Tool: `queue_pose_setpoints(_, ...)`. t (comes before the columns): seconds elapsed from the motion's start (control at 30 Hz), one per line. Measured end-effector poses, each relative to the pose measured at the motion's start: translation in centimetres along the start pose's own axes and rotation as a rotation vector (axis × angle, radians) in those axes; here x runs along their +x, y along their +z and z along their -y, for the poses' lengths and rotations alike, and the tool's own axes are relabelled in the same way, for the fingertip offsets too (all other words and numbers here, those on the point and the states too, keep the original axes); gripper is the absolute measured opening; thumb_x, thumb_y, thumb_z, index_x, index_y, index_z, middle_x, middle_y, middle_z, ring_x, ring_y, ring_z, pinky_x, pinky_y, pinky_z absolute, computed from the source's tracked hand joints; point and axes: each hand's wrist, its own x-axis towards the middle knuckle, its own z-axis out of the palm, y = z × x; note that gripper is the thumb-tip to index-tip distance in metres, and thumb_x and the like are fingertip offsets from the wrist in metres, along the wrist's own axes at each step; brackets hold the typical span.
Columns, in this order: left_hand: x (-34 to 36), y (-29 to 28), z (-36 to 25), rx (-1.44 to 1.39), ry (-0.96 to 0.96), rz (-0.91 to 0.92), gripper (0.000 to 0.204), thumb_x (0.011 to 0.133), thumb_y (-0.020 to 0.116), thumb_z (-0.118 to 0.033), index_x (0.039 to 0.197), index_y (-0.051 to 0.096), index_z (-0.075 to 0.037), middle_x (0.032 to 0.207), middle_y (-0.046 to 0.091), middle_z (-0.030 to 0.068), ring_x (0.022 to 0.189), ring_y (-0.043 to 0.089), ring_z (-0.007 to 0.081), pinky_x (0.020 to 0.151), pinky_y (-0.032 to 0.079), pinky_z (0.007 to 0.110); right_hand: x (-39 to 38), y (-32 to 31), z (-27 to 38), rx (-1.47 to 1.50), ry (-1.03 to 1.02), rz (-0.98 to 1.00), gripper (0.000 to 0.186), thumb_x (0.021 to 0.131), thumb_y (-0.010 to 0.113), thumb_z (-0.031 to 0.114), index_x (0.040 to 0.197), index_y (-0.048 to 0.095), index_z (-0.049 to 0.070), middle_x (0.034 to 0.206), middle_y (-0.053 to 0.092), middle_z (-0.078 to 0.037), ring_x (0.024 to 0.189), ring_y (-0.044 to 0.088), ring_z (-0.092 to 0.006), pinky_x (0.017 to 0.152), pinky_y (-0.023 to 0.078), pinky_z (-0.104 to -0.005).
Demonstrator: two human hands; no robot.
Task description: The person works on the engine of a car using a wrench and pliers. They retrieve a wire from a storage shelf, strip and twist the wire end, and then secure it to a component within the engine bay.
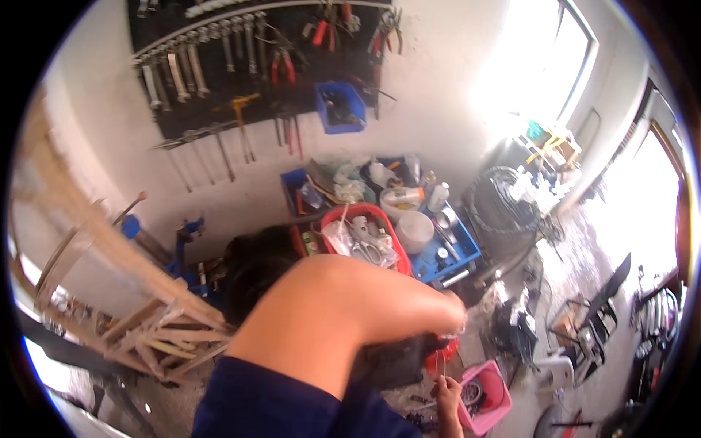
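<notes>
My left arm, in a dark blue sleeve, crosses the middle with its elbow raised. At its end my left hand (454,317) is small and blurred, its fingers hidden, with something whitish at its lower edge. Just below that hand sits a red part (445,352), partly covered. My right hand (447,398) is closed in a pinch on a thin metal rod (440,365) that stands up toward the red part. Beside the right hand is a pink plastic basket (498,400) with a round grey metal part (473,393) inside. A black surface (387,361) lies under my left forearm.
Ahead stand a red tub (400,255) of scissors and small items, a white bucket (414,232) and a blue tray (467,252). Wrenches and pliers hang on a black wall board (219,95). A wooden frame (146,270) stands left; a black chair (591,321) right.
</notes>
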Motion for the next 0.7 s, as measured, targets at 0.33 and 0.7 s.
queue_pose_setpoints(0.33,-17.6,-5.4,5.4,0.636,1.452,0.826,0.023,0.076,0.063,-0.022,0.094,0.070,-0.009,0.096,0.068,0.0118,0.090,0.066,0.0259,0.070,0.053,0.040,-4.8,13.6,-1.1,-0.033,0.204,-0.295,0.029,0.093,0.055,0.025,0.087,0.063,-0.002,0.059,0.058,-0.005,0.050,0.053,-0.0101,0.047,0.041,-0.0245)
queue_pose_setpoints(0.7,-19.3,-6.0,4.7,0.635,1.473,0.903,0.026,0.077,0.060,-0.019,0.097,0.067,-0.004,0.098,0.067,0.0159,0.093,0.065,0.0271,0.075,0.052,0.040,-5.1,13.3,-4.6,0.068,0.176,-0.299,0.028,0.093,0.057,0.025,0.087,0.065,-0.001,0.056,0.057,-0.005,0.047,0.051,-0.0102,0.043,0.037,-0.0246)
